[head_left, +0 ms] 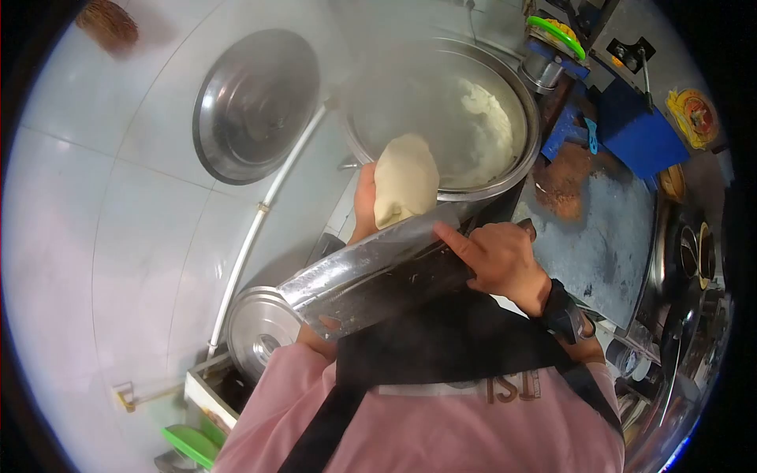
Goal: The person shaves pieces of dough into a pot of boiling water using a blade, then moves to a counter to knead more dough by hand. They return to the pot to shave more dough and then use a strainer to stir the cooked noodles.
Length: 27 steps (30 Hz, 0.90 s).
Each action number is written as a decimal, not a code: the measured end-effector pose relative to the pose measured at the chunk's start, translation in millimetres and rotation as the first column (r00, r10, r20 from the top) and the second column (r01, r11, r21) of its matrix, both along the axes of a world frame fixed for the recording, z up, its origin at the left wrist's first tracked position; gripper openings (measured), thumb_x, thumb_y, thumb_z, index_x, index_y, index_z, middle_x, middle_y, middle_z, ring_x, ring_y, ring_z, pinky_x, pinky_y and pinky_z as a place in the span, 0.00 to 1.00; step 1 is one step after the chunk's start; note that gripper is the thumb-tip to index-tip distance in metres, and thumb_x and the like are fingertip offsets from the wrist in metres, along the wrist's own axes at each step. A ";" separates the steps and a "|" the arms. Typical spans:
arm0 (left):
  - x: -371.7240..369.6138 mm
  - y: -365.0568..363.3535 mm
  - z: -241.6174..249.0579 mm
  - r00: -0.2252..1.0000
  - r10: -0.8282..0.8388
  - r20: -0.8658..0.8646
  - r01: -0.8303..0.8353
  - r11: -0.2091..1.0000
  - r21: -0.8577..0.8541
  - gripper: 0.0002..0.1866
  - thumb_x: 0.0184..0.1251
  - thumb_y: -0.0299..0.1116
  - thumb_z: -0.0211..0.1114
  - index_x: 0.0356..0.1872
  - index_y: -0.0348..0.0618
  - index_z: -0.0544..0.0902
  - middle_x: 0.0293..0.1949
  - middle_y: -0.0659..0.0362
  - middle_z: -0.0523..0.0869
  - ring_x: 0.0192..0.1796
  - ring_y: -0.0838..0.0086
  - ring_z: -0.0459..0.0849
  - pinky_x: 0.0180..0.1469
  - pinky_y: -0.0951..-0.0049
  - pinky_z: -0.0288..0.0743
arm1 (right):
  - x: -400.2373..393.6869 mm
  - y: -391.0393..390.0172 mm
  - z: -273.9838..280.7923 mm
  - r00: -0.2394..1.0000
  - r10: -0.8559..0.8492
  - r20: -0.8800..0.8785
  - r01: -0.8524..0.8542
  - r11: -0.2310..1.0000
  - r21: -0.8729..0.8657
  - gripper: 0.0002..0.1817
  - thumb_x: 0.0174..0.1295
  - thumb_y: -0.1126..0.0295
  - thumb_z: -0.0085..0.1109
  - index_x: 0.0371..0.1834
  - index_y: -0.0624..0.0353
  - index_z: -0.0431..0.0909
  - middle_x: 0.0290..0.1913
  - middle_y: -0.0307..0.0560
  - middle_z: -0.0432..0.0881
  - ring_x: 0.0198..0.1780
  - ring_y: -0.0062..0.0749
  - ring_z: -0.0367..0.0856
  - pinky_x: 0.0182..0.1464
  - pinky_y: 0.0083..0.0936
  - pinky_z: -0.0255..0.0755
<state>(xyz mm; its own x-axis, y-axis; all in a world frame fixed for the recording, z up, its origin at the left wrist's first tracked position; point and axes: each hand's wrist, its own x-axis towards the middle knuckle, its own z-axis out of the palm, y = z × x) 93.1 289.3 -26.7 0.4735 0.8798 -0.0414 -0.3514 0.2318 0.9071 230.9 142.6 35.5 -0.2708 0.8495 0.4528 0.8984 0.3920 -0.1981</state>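
Note:
A pale, smooth lump of dough (407,180) rests on my left hand (364,206), whose fingers show along its left side, near the rim of a large steaming pot. My right hand (498,256) holds a wide metal blade (371,272), with the index finger stretched along its top. The blade lies slanted across my front, its upper edge close to the lower end of the dough. Inside the pot (527,162), whitish foam or dough pieces (490,118) show at the right; steam blurs the rest.
A big metal lid or basin (256,106) is at the upper left, beside a white pipe (272,197). At lower left lies a round lid (264,327). Right of the pot are a grey worktop (607,229) and a blue box (643,130).

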 end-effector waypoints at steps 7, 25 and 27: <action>-1.9 7.1 -44.2 0.990 -0.025 0.136 -0.003 0.980 0.197 0.16 0.60 0.34 0.59 0.45 0.35 0.68 0.40 0.53 0.78 0.39 0.72 0.79 0.40 0.71 0.76 | -0.1 6.4 6.0 1.000 0.009 -0.029 -0.011 0.998 -0.064 0.47 0.19 0.73 0.66 0.57 0.53 0.69 0.22 0.42 0.73 0.24 0.37 0.74 0.26 0.30 0.67; 5.1 10.5 17.8 0.841 0.057 0.538 0.238 0.854 -0.463 0.18 0.64 0.45 0.50 0.45 0.41 0.72 0.41 0.60 0.78 0.42 0.71 0.78 0.45 0.71 0.75 | 41.3 43.5 -34.5 0.927 -0.140 -0.347 0.097 0.986 -0.138 0.38 0.37 0.71 0.60 0.60 0.42 0.65 0.38 0.45 0.81 0.35 0.40 0.81 0.34 0.33 0.73; -0.6 20.4 9.9 0.723 -0.168 0.671 0.465 0.835 -0.293 0.17 0.64 0.44 0.48 0.41 0.41 0.74 0.40 0.59 0.79 0.41 0.69 0.79 0.44 0.71 0.75 | 61.4 47.6 -44.0 0.817 -0.561 -0.129 0.492 0.797 -0.350 0.38 0.36 0.72 0.60 0.59 0.43 0.66 0.39 0.47 0.81 0.36 0.39 0.81 0.34 0.33 0.73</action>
